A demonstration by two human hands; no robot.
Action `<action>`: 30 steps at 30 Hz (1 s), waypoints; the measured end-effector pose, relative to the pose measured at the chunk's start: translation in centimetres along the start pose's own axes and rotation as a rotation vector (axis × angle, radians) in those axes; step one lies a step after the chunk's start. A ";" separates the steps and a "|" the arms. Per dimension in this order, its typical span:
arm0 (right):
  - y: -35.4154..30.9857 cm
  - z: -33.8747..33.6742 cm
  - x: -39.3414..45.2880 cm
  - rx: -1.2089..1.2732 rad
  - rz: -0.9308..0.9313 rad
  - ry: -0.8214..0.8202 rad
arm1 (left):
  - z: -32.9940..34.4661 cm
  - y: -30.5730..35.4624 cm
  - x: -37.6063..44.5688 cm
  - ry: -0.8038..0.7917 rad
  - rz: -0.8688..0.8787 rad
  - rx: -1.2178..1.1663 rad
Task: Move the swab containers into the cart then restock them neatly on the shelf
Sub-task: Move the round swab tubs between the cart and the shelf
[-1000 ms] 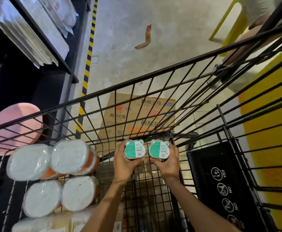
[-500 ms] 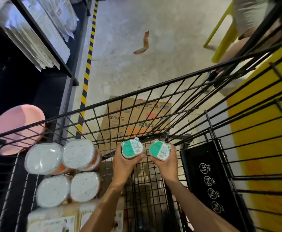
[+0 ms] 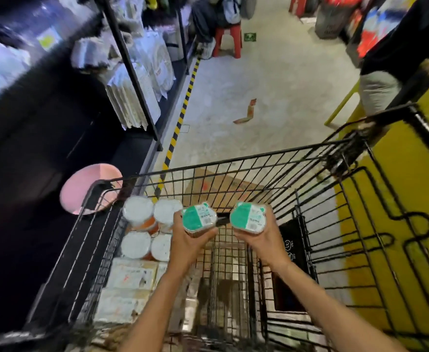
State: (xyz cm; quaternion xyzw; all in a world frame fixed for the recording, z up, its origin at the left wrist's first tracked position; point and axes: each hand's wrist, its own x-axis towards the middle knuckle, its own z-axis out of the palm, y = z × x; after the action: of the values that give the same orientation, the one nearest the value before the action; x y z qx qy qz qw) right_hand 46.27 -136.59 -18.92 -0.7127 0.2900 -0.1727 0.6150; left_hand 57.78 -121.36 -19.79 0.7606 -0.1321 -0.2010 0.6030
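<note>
Count, left to right: four white-lidded tubs [image 3: 144, 229] in a two-by-two block at cart [image 3: 259, 158] left side. Two green-lidded swab containers above cart basket. Left hand [image 3: 186, 241] curled around left container [image 3: 198, 219]; right hand [image 3: 257, 238] curled around right container [image 3: 247, 217]. Containers side by side, apart.

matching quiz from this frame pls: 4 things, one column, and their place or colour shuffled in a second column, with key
Things:
1. left swab container
2. right swab container
3. white-lidded tubs
4. stool

Place or colour:
A. red, standing far up the aisle
B. gripped in the right hand over the cart
C. packed in the cart's left side
D. gripped in the left hand over the cart

Pairs: 1-D, 2-B, 3-C, 4-A
</note>
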 end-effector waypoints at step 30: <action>-25.3 27.0 -42.2 0.103 -0.443 -1.163 | -35.1 11.1 -54.7 1.124 0.227 0.093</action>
State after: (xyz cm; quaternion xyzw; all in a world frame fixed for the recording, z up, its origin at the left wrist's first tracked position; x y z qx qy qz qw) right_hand 35.05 -87.36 5.50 -0.7028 -0.2553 0.1064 0.6554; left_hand 26.17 -69.46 5.75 0.7573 0.1192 0.3063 0.5643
